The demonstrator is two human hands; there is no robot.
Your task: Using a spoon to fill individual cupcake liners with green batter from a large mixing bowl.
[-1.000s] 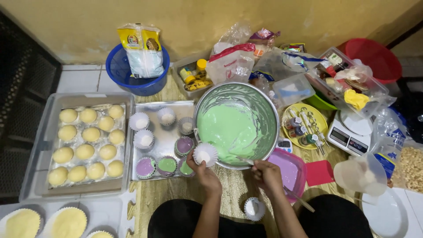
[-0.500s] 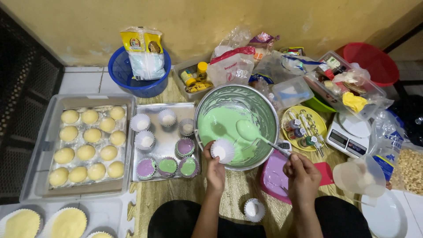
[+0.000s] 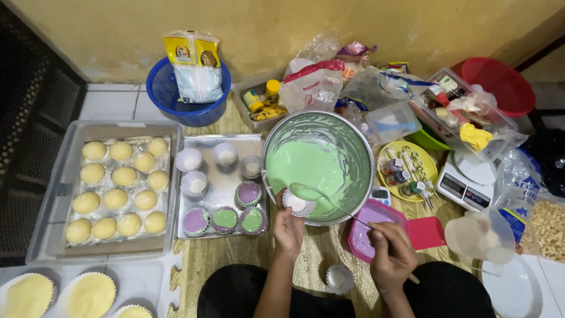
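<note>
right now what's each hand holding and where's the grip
Left hand holds a small paper cup from below, at the bowl rim. Right hand grips the spoon by its handle end.

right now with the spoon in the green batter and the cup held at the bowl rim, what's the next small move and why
Probably lift the spoon and tip its green batter into the white paper cup. The right hand holds the handle with the spoon's bowl lying in the batter of the metal mixing bowl, and the left hand holds the cup right beside it at the rim, showing only white inside.
</note>
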